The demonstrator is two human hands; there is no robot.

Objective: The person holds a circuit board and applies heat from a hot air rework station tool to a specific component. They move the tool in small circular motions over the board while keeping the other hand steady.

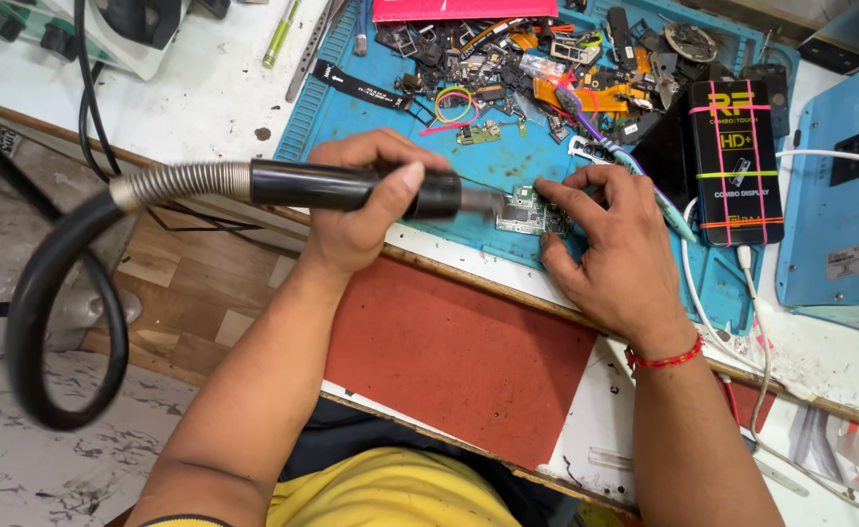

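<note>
Left hand (356, 210) is closed in a full grip around the black handle of a hot-air tool (351, 187), whose metal nozzle points right and ends just at the left edge of a small green circuit board (532, 208). From the handle's rear a ribbed metal collar leads into a thick black hose (54, 293) that loops down off the worktop's near edge. Right hand (610, 239) lies flat and mostly open, its fingertips (547, 190) pressing on the board's right side to pin it to the blue mat (351, 112), close to the mat's near edge.

At the mat's far edge lies a heap of phone parts (547, 59), with a purple-and-teal toothbrush (634, 166) running from the heap towards the right hand. A black boxed display (737, 161) bound with pink bands sits at the mat's right edge, and a white cable (717, 312) trails beside it.

Judging by this view, the work is midway: the nozzle is at the board, which still carries its parts; nothing visibly lifted off lies beside it.
</note>
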